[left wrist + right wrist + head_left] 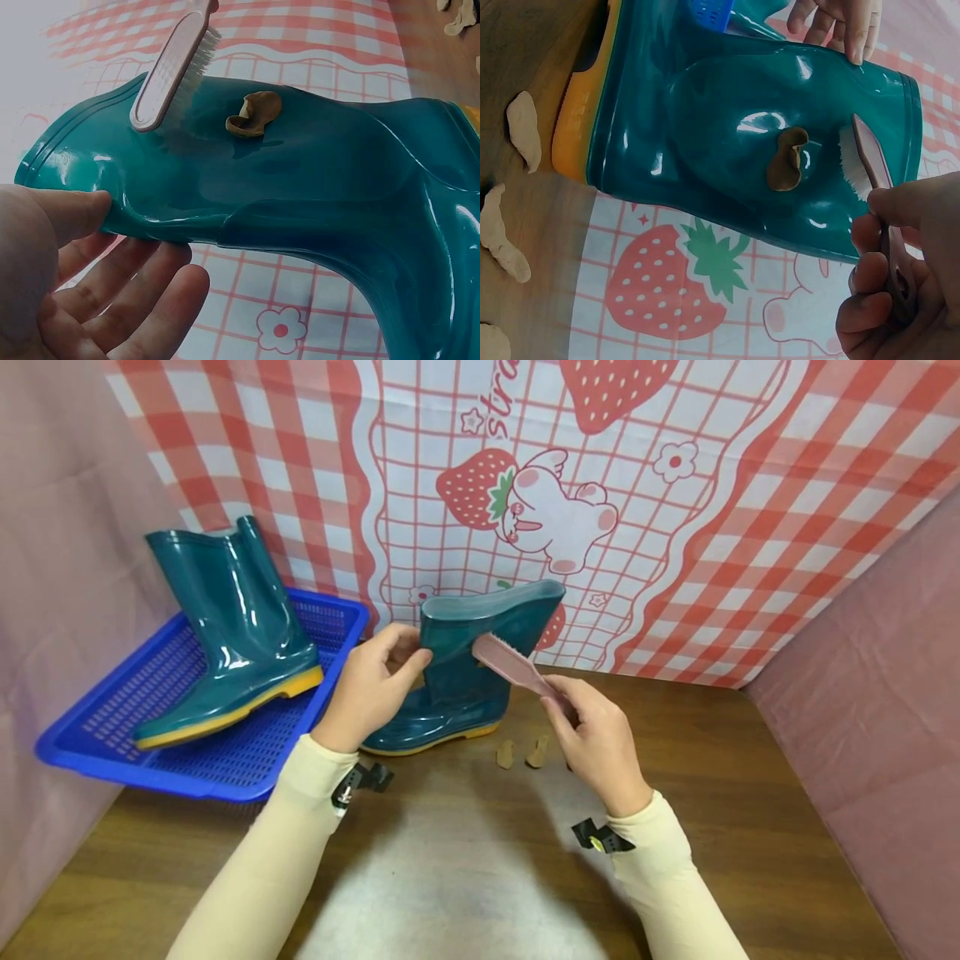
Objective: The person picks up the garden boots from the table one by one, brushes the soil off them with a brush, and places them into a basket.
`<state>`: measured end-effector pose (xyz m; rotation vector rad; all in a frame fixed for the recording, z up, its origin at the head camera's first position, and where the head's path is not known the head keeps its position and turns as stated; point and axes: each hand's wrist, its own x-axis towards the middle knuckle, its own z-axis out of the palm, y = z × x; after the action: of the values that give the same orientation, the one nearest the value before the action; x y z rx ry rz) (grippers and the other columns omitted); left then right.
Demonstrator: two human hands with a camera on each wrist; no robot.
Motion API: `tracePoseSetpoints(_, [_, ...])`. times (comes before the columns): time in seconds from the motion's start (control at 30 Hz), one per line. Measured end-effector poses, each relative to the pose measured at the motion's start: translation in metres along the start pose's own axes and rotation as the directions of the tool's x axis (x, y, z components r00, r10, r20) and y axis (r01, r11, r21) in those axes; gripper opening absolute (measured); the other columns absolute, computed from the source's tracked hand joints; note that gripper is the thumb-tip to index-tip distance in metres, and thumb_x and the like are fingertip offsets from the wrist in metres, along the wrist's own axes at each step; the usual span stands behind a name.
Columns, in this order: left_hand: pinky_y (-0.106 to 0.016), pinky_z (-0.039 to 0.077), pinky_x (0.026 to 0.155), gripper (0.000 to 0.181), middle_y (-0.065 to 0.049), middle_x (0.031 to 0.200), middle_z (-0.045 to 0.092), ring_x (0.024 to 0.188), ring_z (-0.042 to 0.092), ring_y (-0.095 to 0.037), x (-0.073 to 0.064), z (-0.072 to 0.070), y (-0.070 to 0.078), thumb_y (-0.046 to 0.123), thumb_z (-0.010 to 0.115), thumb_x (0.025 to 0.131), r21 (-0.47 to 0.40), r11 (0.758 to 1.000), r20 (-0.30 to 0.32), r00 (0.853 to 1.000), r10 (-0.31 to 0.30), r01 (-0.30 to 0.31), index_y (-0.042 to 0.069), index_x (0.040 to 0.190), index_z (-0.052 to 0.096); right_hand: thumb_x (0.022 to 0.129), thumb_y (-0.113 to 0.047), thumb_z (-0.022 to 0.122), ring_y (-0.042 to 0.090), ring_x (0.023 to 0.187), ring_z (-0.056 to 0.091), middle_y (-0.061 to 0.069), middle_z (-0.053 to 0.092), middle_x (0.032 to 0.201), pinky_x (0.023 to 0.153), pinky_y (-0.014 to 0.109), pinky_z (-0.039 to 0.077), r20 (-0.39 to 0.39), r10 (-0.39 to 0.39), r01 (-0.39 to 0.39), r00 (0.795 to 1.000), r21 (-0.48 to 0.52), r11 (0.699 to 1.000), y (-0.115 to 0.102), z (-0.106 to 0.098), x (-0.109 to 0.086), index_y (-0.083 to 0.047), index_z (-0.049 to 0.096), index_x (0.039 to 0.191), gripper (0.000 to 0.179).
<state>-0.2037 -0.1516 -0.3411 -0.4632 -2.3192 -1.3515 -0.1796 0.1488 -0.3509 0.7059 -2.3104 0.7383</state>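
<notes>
A teal rubber boot (457, 652) with a yellow sole stands upright on the table. My left hand (375, 681) holds its shaft near the top, thumb on one side and fingers on the other in the left wrist view. My right hand (596, 735) grips the handle of a pink brush (513, 664) with pale bristles. Those bristles face the shaft, close to its surface below the opening. Stuck on the shaft is a brown, curled lump of what looks like mud or clay (786, 159); the brush hides most of it in the head view.
Several brown pieces (505, 754) lie on the wooden table (712, 793) by the boot's heel. At left a second teal boot (232, 610) stands in a blue plastic basket (202, 789). A strawberry-print cloth (420, 468) hangs behind.
</notes>
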Motion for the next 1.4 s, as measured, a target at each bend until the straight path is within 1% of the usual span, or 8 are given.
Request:
tracePoseSetpoints(0.2, [-0.037, 0.056, 0.076, 0.025, -0.003, 0.103, 0.071, 0.084, 0.065, -0.017, -0.0022, 0.0022, 0.0003, 0.027, 0.065, 0.104, -0.003, 1.0, 0.013, 1.0, -0.005, 0.005, 0.009, 0.121, 0.066, 0.093, -0.01, 0.078, 0.015, 0.072, 0.056, 0.006, 0.071, 0.096, 0.061, 0.032, 0.046, 0.03, -0.001, 0.002, 1.0, -0.007, 1.0, 0.0011, 0.0046, -0.0047, -0.006, 0.072, 0.12, 0.028])
tracePoseSetpoints(0.43, [-0.037, 0.057, 0.076, 0.025, -0.003, 0.103, 0.071, 0.083, 0.066, -0.016, -0.0047, 0.0022, -0.0009, 0.028, 0.064, 0.104, -0.002, 1.0, 0.013, 1.0, -0.008, 0.008, 0.01, 0.122, 0.065, 0.097, -0.017, 0.074, 0.015, 0.067, 0.053, 0.002, 0.067, 0.087, 0.059, 0.032, 0.044, 0.125, 0.108, -0.104, 0.986, -0.034, 0.994, -0.0005, 0.0048, -0.0058, -0.008, 0.074, 0.117, 0.021])
tracePoseSetpoints(0.57, [-0.037, 0.056, 0.077, 0.025, -0.003, 0.102, 0.071, 0.084, 0.065, -0.016, -0.0041, 0.0021, -0.0018, 0.028, 0.064, 0.105, 0.001, 1.0, -0.006, 1.0, -0.001, 0.001, 0.01, 0.121, 0.066, 0.097, -0.016, 0.074, 0.015, 0.065, 0.051, 0.002, 0.065, 0.083, 0.058, 0.033, 0.041, 0.137, 0.147, -0.143, 0.98, -0.039, 0.989, 0.0004, 0.0024, -0.0041, -0.009, 0.074, 0.116, 0.02])
tracePoseSetpoints(0.63, [-0.037, 0.055, 0.077, 0.024, -0.003, 0.101, 0.071, 0.085, 0.064, -0.017, -0.0038, 0.0022, -0.0019, 0.028, 0.064, 0.105, 0.002, 1.0, -0.015, 1.0, 0.002, -0.002, 0.01, 0.121, 0.066, 0.097, -0.016, 0.074, 0.015, 0.065, 0.05, 0.002, 0.065, 0.083, 0.058, 0.033, 0.041, 0.131, 0.142, -0.138, 0.981, -0.038, 0.99, 0.0012, 0.0016, -0.0033, -0.009, 0.074, 0.116, 0.02])
tracePoseSetpoints(0.93, [-0.037, 0.055, 0.079, 0.025, -0.005, 0.106, 0.071, 0.089, 0.064, -0.018, -0.0038, 0.0031, -0.0011, 0.026, 0.063, 0.105, -0.004, 1.0, -0.017, 1.0, 0.011, -0.011, 0.009, 0.123, 0.066, 0.097, -0.014, 0.074, 0.012, 0.069, 0.051, 0.001, 0.065, 0.087, 0.061, 0.031, 0.041, 0.101, 0.053, -0.05, 0.993, -0.025, 0.998, 0.0005, 0.0034, -0.002, -0.01, 0.074, 0.119, 0.022])
tracePoseSetpoints(1.03, [-0.037, 0.056, 0.08, 0.025, -0.005, 0.106, 0.071, 0.089, 0.065, -0.018, -0.0032, 0.0036, -0.0009, 0.025, 0.063, 0.105, -0.007, 1.0, -0.018, 1.0, 0.016, -0.016, 0.008, 0.123, 0.066, 0.097, -0.015, 0.074, 0.014, 0.069, 0.052, 0.002, 0.066, 0.088, 0.061, 0.032, 0.042, 0.116, 0.064, -0.061, 0.991, -0.034, 0.998, 0.0007, 0.003, -0.002, -0.009, 0.073, 0.118, 0.022])
tracePoseSetpoints(1.27, [-0.036, 0.059, 0.074, 0.024, -0.004, 0.101, 0.07, 0.082, 0.07, -0.021, -0.0021, 0.0063, -0.0006, 0.025, 0.063, 0.105, -0.04, 0.999, 0.0, 1.0, -0.002, 0.002, 0.009, 0.122, 0.065, 0.098, -0.016, 0.072, 0.015, 0.065, 0.05, 0.001, 0.063, 0.079, 0.057, 0.033, 0.04, 0.158, 0.169, -0.163, 0.973, -0.053, 0.985, 0.0045, 0.0007, -0.0027, -0.01, 0.074, 0.114, 0.017])
tracePoseSetpoints(1.4, [-0.036, 0.058, 0.075, 0.024, -0.005, 0.101, 0.07, 0.083, 0.068, -0.021, -0.0004, 0.0071, -0.0006, 0.025, 0.063, 0.105, -0.026, 1.0, -0.008, 1.0, -0.002, 0.001, 0.008, 0.122, 0.065, 0.097, -0.015, 0.073, 0.015, 0.066, 0.051, 0.001, 0.064, 0.081, 0.058, 0.033, 0.04, 0.141, 0.142, -0.136, 0.98, -0.05, 0.989, 0.0055, 0.0001, -0.0016, -0.01, 0.074, 0.116, 0.019])
